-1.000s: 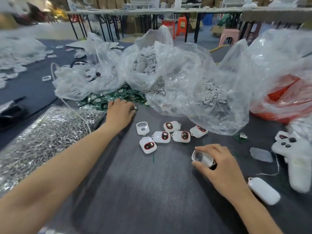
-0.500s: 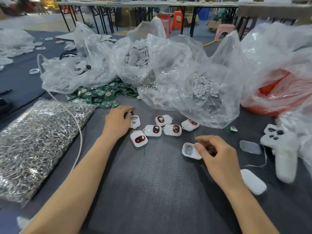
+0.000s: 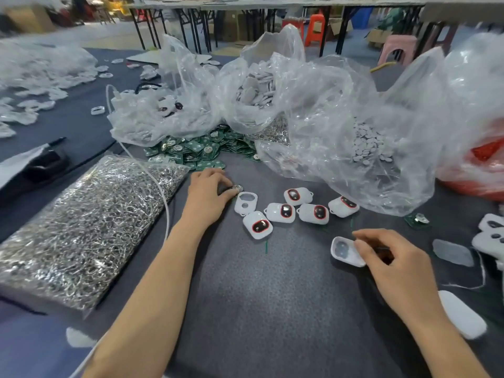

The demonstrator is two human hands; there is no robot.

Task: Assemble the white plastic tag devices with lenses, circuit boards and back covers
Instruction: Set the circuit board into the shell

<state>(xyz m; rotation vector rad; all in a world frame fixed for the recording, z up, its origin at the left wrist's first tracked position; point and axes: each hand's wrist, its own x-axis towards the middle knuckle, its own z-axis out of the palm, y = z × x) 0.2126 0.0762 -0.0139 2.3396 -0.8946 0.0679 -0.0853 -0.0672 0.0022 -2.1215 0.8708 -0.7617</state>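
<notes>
When seen from the head, counter (image 3: 272, 309): dark grey, cloth-like top, reaching far back and off to the left.
left hand (image 3: 207, 197): knuckles up, resting just in front of the green boards; fingers (image 3: 211, 174) curled, pinching a small silvery piece (image 3: 236, 189) right beside the empty shell.
right hand (image 3: 395, 266): thumb and forefinger pinching the rim of a white shell (image 3: 345, 252), open side up; on the counter or just above it, cannot tell.
empty shell (image 3: 246, 203): white, two holes, lying flat.
lensed tags (image 3: 282, 212): five white ones with red-ringed dark lenses, loosely clustered between the two hands.
circuit boards (image 3: 196, 152): green heap behind the left hand, partly under the bags.
ring bag (image 3: 81, 222): flat clear bag packed with silver rings, at the left; white cable (image 3: 161, 186) across its corner.
clear bags (image 3: 327, 105): crumpled, one with small white discs (image 3: 368, 148), one with white covers (image 3: 256, 88).
red bag (image 3: 480, 165): at the right edge.
right side: lone green board (image 3: 417, 221), translucent flat piece (image 3: 452, 252), white oval cover (image 3: 461, 313) beside the right wrist.
far left: scattered white pieces (image 3: 41, 77), blurred.
room: folding tables (image 3: 163, 28) on black legs, orange stool (image 3: 315, 27), pink stool (image 3: 398, 47), cardboard boxes behind.
</notes>
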